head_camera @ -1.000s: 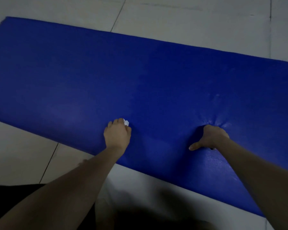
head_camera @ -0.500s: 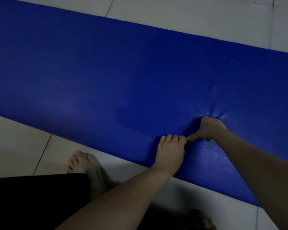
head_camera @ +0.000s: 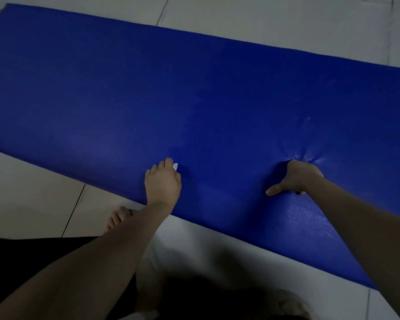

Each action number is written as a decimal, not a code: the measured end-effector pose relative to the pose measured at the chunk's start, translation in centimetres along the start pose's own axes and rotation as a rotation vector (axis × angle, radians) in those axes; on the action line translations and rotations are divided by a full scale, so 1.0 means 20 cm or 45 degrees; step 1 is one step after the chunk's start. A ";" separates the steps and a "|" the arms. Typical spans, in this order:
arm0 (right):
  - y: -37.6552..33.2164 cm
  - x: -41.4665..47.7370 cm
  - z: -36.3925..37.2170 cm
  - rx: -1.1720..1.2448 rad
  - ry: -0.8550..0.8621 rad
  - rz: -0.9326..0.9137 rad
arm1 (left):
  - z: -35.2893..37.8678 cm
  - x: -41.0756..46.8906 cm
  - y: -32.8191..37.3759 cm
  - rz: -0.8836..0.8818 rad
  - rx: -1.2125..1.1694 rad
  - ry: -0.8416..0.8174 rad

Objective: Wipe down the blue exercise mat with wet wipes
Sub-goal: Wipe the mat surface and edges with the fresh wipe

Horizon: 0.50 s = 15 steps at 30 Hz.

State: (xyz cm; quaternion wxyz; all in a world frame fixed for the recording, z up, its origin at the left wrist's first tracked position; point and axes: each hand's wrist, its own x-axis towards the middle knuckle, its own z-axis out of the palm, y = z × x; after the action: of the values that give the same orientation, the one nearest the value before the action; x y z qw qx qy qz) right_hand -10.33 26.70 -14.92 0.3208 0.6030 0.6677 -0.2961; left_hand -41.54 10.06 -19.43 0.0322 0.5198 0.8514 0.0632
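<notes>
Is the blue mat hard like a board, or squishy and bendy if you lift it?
Probably squishy: the mat dimples and wrinkles where the right hand presses in. Likely bendy too, since it lies thin and flat on the floor, so a lifted end should droop.

Item one: exercise mat (head_camera: 194,88), deep blue, rectangular. It lies unrolled on the tiled floor (head_camera: 286,21), running diagonally from upper left to lower right, with its right end out of view. The surface is puckered into radiating creases where the right hand (head_camera: 297,177) digs in near the front edge.

Item two: wet wipe (head_camera: 175,166), white, bunched small. It is on the mat near the front edge, mostly hidden under the left hand (head_camera: 163,181); only a corner shows.
</notes>
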 end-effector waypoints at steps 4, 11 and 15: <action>-0.01 -0.01 -0.02 0.007 -0.027 0.027 | 0.03 -0.18 0.27 0.126 -0.147 -0.090; -0.01 0.00 0.00 -0.011 0.005 0.019 | 0.13 -0.53 0.81 0.467 -0.346 -0.185; -0.02 0.00 0.00 -0.017 -0.003 0.028 | 0.14 -0.50 0.78 0.653 -0.280 -0.264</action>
State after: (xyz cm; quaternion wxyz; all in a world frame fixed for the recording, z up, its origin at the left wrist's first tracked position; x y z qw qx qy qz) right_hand -10.72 26.72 -14.95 0.3289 0.6079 0.6626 -0.2887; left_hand -22.83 8.48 -20.11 0.1580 0.7151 0.6724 0.1078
